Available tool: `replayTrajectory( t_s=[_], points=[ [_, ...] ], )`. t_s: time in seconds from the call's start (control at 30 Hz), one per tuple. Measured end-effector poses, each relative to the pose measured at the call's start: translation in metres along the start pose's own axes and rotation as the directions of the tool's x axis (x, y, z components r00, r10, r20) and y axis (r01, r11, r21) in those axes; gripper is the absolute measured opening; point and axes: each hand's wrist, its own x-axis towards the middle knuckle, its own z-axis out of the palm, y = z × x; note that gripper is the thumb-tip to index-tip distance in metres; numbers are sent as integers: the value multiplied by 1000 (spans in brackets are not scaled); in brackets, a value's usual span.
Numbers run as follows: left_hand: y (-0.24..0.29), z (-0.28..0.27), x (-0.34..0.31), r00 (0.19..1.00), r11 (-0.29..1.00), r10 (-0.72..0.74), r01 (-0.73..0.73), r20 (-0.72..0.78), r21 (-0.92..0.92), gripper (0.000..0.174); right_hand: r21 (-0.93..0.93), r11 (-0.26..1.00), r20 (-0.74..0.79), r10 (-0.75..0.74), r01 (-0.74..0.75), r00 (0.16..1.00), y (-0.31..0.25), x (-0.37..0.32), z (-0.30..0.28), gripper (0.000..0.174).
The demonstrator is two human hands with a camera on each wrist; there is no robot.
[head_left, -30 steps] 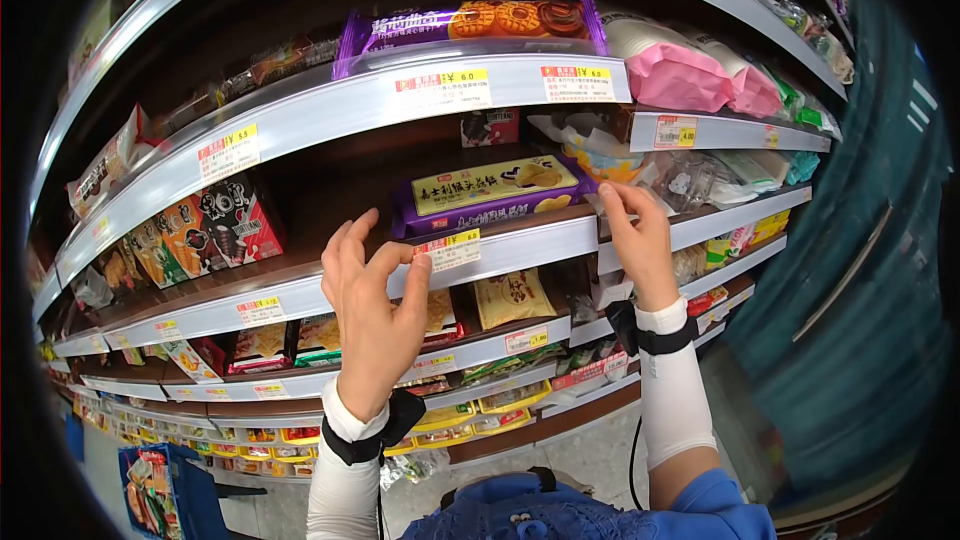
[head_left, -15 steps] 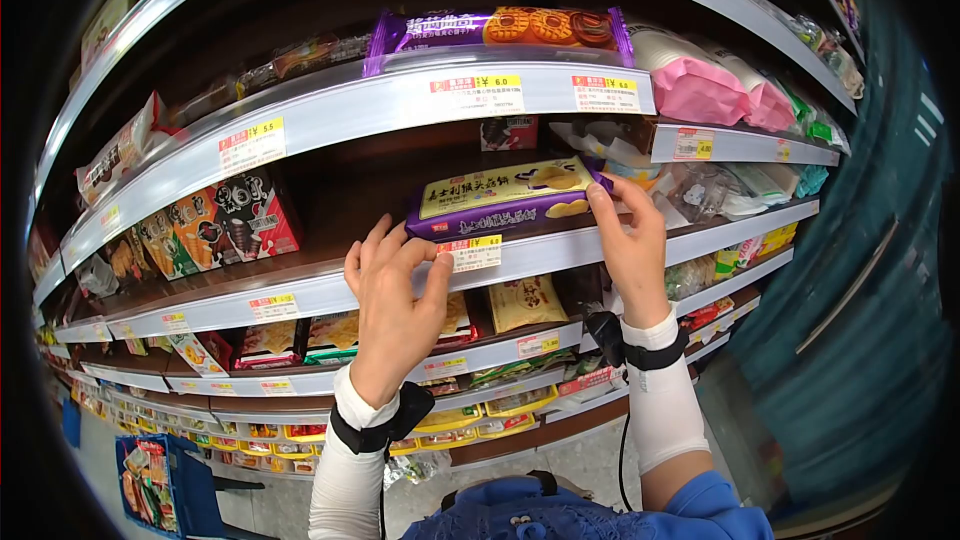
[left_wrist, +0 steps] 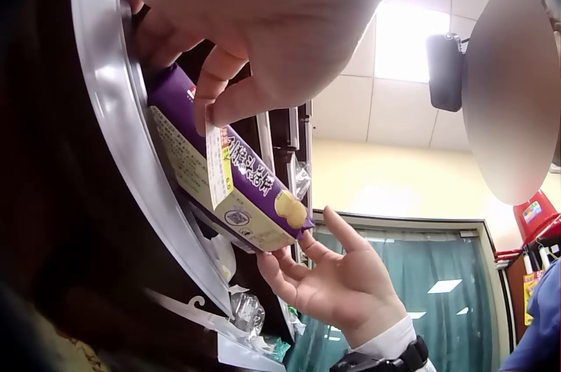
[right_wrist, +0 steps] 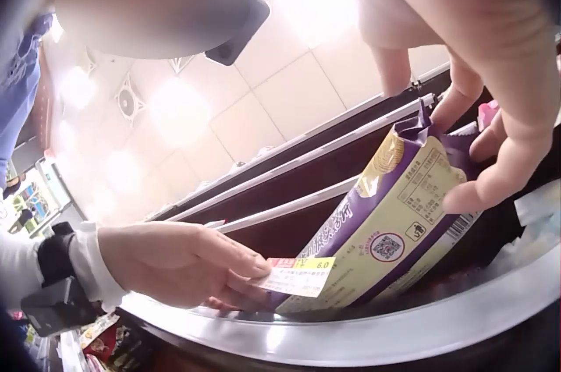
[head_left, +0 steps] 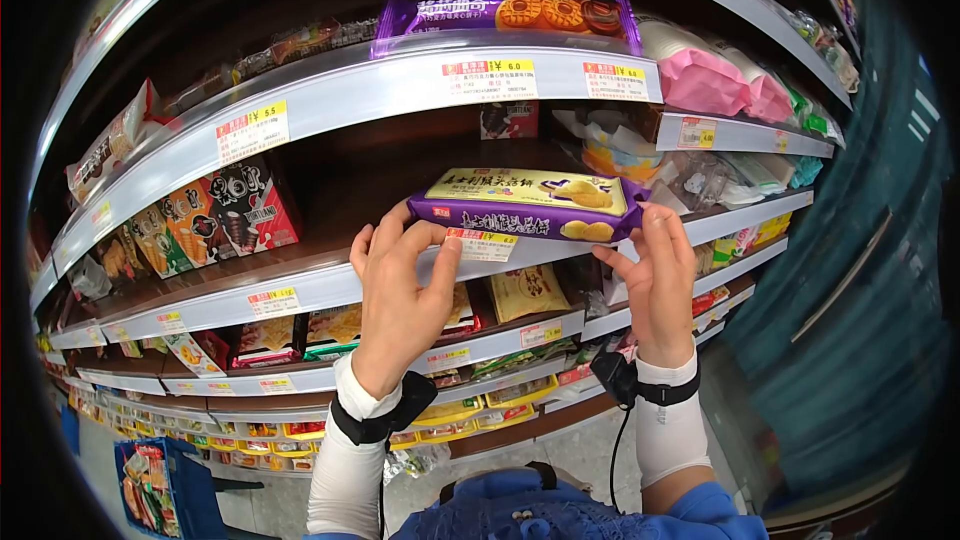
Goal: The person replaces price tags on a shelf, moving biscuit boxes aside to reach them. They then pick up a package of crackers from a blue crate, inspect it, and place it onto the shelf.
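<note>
A long purple-and-yellow biscuit pack [head_left: 525, 202] sticks out over the front rail [head_left: 300, 285] of the middle shelf, held level between both hands. My left hand [head_left: 420, 240] grips its left end, and a yellow-and-white price tag [head_left: 483, 243] sits under the thumb against the pack's front. My right hand [head_left: 650, 240] holds the right end from below with its fingers up. The left wrist view has the pack [left_wrist: 232, 184] and tag [left_wrist: 217, 166] below the left hand [left_wrist: 263, 21]. In the right wrist view the right hand [right_wrist: 473, 56] pinches the pack [right_wrist: 394, 214].
The shelf above carries a purple cookie pack [head_left: 510, 15] and pink packs [head_left: 700, 80]. Red-and-black snack boxes [head_left: 215, 220] stand to the left on the middle shelf. Lower shelves hold several more packets. A blue basket [head_left: 155, 490] sits on the floor at lower left; a teal curtain [head_left: 850, 270] hangs at right.
The biscuit pack has come forward off the shelf and out over the rail. Both hands went from reaching toward it to holding its two ends, the right hand now lower.
</note>
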Motion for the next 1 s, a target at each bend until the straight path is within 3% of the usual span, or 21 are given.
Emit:
replayTrajectory(
  t_s=[0.2, 0.43, 0.83, 1.0],
  points=[
    [5, 0, 1, 1000, 999, 13, -13, -1, -40, 13, 42, 994, -11, 100, -100, 995, 6, 0, -7, 14],
    [2, -3, -1, 1000, 996, -9, 11, 28, -86, 14, -48, 997, 25, 61, -60, 998, 4, 12, -13, 12],
    [-1, -10, 2, 998, 981, -54, 56, 17, -188, 15, -166, 986, 137, 21, 2, 990, 5, 35, -2, 39],
    [-2, -7, 2, 999, 991, -39, 39, 3, -129, 15, 55, 997, 116, 44, -50, 992, 15, 36, -9, 60]
  ],
)
